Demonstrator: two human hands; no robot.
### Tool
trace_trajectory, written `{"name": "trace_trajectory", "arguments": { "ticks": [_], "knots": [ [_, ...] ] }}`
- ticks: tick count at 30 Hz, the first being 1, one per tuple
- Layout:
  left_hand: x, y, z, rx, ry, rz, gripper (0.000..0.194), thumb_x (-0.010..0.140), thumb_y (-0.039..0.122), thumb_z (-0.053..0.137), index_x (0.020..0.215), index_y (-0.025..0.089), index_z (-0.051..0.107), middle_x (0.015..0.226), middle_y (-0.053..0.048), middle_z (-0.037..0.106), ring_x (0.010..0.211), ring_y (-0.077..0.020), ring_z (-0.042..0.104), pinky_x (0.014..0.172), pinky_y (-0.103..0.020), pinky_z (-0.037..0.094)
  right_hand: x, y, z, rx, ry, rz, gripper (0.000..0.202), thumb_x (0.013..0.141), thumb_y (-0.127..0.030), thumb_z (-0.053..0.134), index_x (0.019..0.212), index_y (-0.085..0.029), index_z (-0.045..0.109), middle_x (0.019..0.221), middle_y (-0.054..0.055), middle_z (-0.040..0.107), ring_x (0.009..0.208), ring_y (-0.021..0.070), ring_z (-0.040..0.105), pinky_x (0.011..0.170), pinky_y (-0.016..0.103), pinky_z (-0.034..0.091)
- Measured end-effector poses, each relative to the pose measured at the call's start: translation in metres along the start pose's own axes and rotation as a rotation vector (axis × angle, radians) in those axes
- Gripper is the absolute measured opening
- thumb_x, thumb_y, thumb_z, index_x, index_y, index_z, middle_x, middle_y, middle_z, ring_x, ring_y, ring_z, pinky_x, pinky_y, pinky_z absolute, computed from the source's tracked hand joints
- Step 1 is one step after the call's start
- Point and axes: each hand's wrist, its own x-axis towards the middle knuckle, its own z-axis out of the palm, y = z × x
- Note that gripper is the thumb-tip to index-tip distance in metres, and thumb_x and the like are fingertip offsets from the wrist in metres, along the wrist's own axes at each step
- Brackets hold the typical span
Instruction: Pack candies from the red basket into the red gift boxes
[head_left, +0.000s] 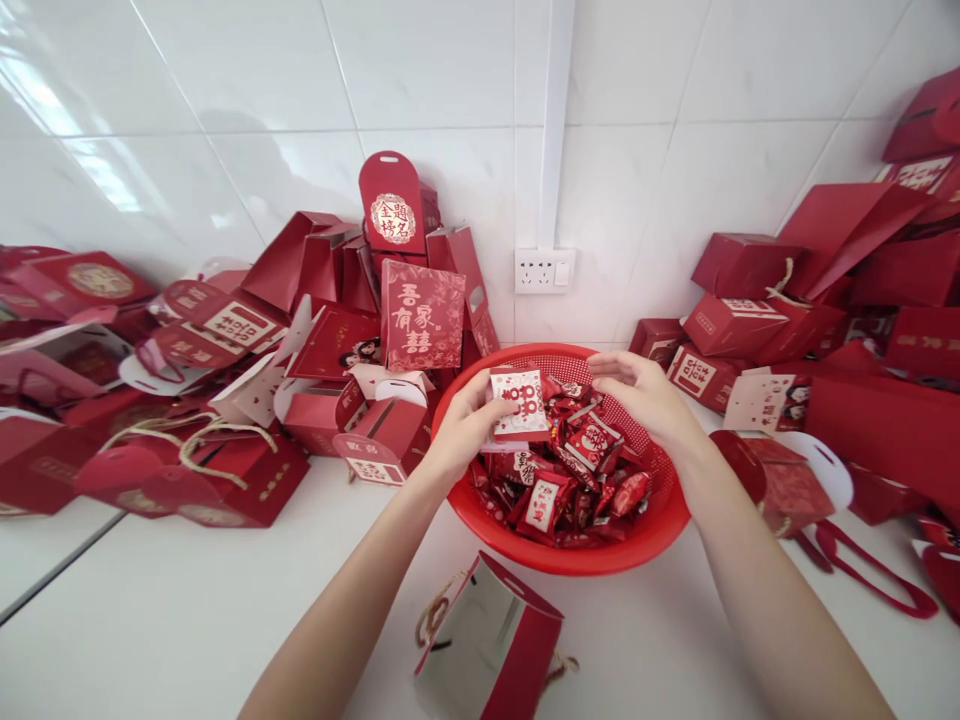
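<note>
My left hand is closed on a small square white-and-red packet printed with a double-happiness sign, thumb on its face, over the left side of a red plastic basket. Over the basket's back right rim, my right hand holds nothing, its fingers stretched out and a little apart. Many red wrapped sweets fill the bottom of the basket. In front of it, nearest to me, a red gift box with rope handles lies with its open top and pale inside showing.
Red gift boxes are heaped along the left, some with rope handles. A square red box stands behind the basket. More boxes pile up on the right, near a red ribbon loop. A socket sits on the tiled wall.
</note>
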Motion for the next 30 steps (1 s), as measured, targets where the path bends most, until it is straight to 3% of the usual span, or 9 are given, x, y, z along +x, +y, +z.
{"name": "trace_trajectory", "arguments": {
  "ticks": [4, 7, 10, 12, 17, 19, 25, 30],
  "knots": [
    [0.002, -0.002, -0.002, -0.001, 0.050, -0.016, 0.029, 0.065, 0.024, 0.076, 0.091, 0.018, 0.066, 0.082, 0.002, 0.074, 0.069, -0.0160, 0.066, 0.066, -0.025, 0.052, 0.005, 0.015, -0.005, -0.156, -0.018, 0.035, 0.027, 0.079, -0.023, 0.060, 0.104, -0.020, 0.069, 0.114, 0.010, 0.075, 0.107, 0.0233, 0.071, 0.100, 0.042, 0.053],
    [0.002, -0.001, -0.002, 0.009, 0.047, -0.041, 0.028, 0.064, 0.025, 0.075, 0.089, 0.018, 0.065, 0.078, 0.002, 0.073, 0.068, -0.0164, 0.065, 0.064, -0.025, 0.050, 0.013, 0.017, -0.001, -0.245, -0.153, 0.039, 0.020, 0.078, -0.021, 0.061, 0.095, -0.020, 0.071, 0.105, 0.008, 0.077, 0.097, 0.0233, 0.072, 0.091, 0.038, 0.055],
    [0.002, 0.001, -0.001, 0.002, 0.045, -0.051, 0.031, 0.063, 0.026, 0.075, 0.091, 0.018, 0.065, 0.078, 0.002, 0.073, 0.069, -0.0174, 0.066, 0.065, -0.026, 0.050, 0.029, 0.012, 0.007, -0.355, -0.356, 0.042, 0.012, 0.067, -0.022, 0.075, 0.079, -0.022, 0.073, 0.081, 0.003, 0.077, 0.082, 0.0236, 0.071, 0.079, 0.033, 0.054],
    [0.002, 0.002, -0.001, 0.002, 0.043, -0.046, 0.031, 0.063, 0.026, 0.076, 0.091, 0.018, 0.065, 0.080, 0.001, 0.074, 0.070, -0.0179, 0.067, 0.066, -0.026, 0.050, 0.040, 0.009, 0.014, -0.432, -0.466, 0.055, 0.024, 0.054, -0.023, 0.086, 0.073, -0.023, 0.073, 0.073, 0.001, 0.074, 0.077, 0.0251, 0.070, 0.075, 0.032, 0.051],
    [0.001, 0.002, 0.000, 0.009, 0.026, -0.040, 0.031, 0.063, 0.026, 0.076, 0.090, 0.017, 0.065, 0.079, 0.001, 0.074, 0.068, -0.0173, 0.067, 0.065, -0.026, 0.052, 0.052, 0.013, 0.025, -0.522, -0.556, 0.103, 0.065, 0.038, -0.023, 0.093, 0.101, -0.026, 0.075, 0.095, 0.005, 0.077, 0.089, 0.0306, 0.068, 0.077, 0.035, 0.049],
    [0.001, 0.002, 0.001, 0.004, 0.020, -0.038, 0.031, 0.063, 0.026, 0.077, 0.089, 0.017, 0.064, 0.079, 0.001, 0.074, 0.068, -0.0166, 0.066, 0.066, -0.026, 0.052, 0.051, 0.019, 0.025, -0.509, -0.565, 0.110, 0.062, 0.041, -0.019, 0.088, 0.101, -0.026, 0.074, 0.092, 0.004, 0.076, 0.084, 0.0269, 0.067, 0.074, 0.033, 0.048],
    [0.001, 0.003, 0.002, 0.013, 0.012, -0.006, 0.029, 0.062, 0.026, 0.077, 0.087, 0.017, 0.065, 0.080, 0.000, 0.075, 0.067, -0.0156, 0.065, 0.065, -0.025, 0.051, 0.048, 0.027, 0.019, -0.311, -0.577, 0.142, 0.019, 0.055, -0.022, 0.074, 0.072, -0.020, 0.065, 0.067, -0.003, 0.067, 0.064, 0.0152, 0.059, 0.060, 0.025, 0.046],
    [0.000, 0.003, 0.002, -0.004, 0.026, 0.013, 0.028, 0.063, 0.026, 0.077, 0.087, 0.017, 0.066, 0.078, 0.001, 0.073, 0.068, -0.0162, 0.065, 0.066, -0.026, 0.051, 0.046, 0.014, 0.014, -0.075, -0.529, 0.204, 0.015, 0.064, -0.027, 0.067, 0.076, -0.020, 0.069, 0.069, -0.003, 0.071, 0.066, 0.0140, 0.062, 0.062, 0.024, 0.050]
  ]
}}
